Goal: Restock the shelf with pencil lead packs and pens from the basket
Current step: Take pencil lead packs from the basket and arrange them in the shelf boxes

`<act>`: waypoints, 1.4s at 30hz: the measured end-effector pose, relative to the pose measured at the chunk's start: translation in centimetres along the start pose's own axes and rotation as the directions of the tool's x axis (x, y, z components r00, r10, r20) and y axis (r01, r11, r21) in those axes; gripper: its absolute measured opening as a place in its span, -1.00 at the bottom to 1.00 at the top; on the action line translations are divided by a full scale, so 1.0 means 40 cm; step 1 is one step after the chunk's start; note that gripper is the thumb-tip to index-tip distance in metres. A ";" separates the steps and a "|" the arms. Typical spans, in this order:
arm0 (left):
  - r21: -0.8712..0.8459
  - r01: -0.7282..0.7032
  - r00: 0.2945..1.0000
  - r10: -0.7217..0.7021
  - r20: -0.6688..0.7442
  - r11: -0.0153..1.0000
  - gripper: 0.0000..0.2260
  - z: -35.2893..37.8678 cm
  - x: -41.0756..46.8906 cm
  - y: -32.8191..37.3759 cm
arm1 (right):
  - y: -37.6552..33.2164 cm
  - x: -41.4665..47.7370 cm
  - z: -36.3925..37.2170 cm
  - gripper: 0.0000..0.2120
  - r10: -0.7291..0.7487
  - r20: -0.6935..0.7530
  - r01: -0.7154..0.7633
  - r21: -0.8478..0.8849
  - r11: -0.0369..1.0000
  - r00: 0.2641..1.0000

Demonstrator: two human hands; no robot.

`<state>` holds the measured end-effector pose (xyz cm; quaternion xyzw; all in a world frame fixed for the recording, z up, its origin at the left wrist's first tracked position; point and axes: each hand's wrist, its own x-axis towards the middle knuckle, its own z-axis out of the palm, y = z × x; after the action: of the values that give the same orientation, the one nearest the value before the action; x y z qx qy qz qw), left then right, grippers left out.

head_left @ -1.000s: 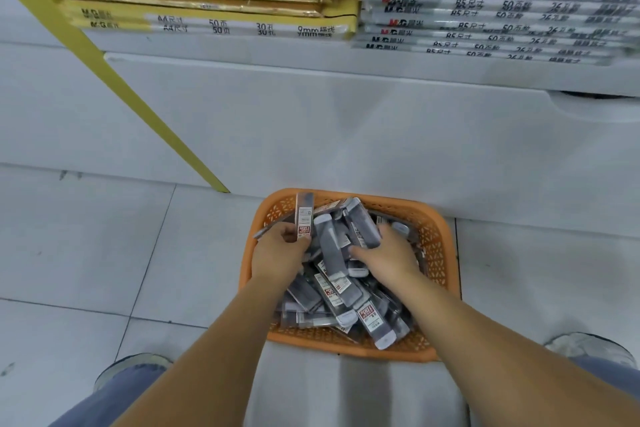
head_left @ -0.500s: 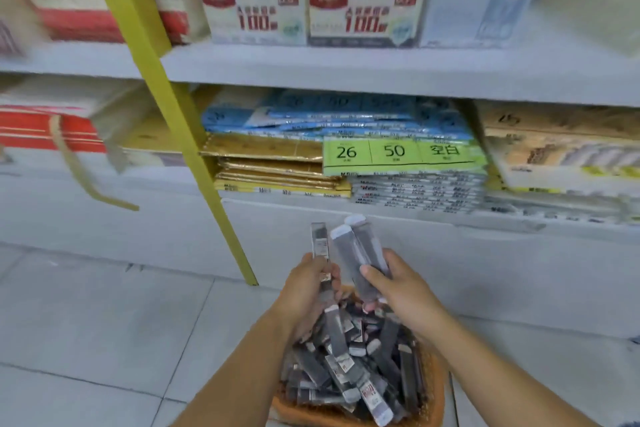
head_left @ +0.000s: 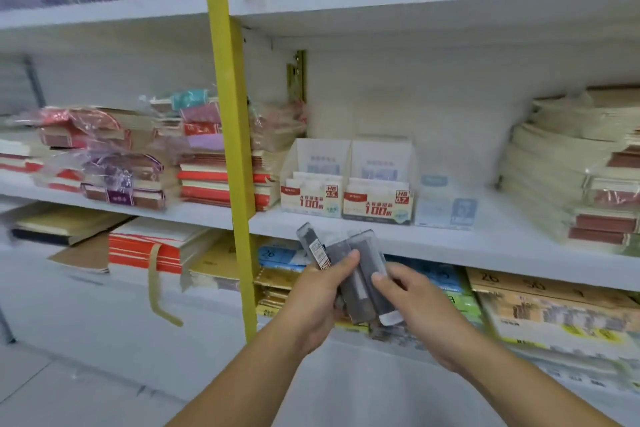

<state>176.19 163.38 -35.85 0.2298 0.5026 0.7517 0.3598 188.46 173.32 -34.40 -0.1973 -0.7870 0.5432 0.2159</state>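
Both hands hold a fanned bunch of grey pencil lead packs (head_left: 360,274) in front of the middle shelf. My left hand (head_left: 317,298) grips the bunch from the left, thumb laid across the packs. My right hand (head_left: 412,302) holds the right side, thumb on the outermost pack. On the white shelf board (head_left: 450,236) above the packs stand two open lead display boxes, one marked HB 0.5 (head_left: 311,199) and one marked HB 0.7 (head_left: 377,204). The basket is out of view.
A yellow upright post (head_left: 232,149) stands just left of the hands. A pale blue box (head_left: 445,203) sits right of the display boxes. Stacks of notebooks (head_left: 581,177) fill the shelf's right end, wrapped notebooks (head_left: 121,166) the left bay, paper pads the lower shelf.
Both hands have lifted out of the basket with lead packs and risen to the middle shelf. The view has tilted up, so the basket has dropped out of sight.
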 end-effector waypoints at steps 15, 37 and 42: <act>-0.007 -0.050 0.980 0.048 -0.195 0.999 -0.83 -0.043 0.071 0.053 | -0.024 0.109 -0.033 -0.71 -0.219 -0.021 0.211 -0.189 0.959 0.976; 0.239 -0.142 0.960 0.193 -0.204 0.961 -0.78 -0.055 0.038 0.108 | -0.078 0.091 -0.017 -0.72 -0.153 -0.264 0.221 0.251 0.942 0.952; 0.129 -0.195 0.935 0.224 -0.274 0.972 -0.71 -0.079 0.086 0.160 | -0.262 0.227 -0.069 -0.70 -0.453 -0.341 0.454 -0.084 0.887 0.824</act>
<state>169.78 162.64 -31.24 0.1882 0.5590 0.7851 0.1889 181.65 176.92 -22.54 -0.0984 -0.7596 0.4326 0.4756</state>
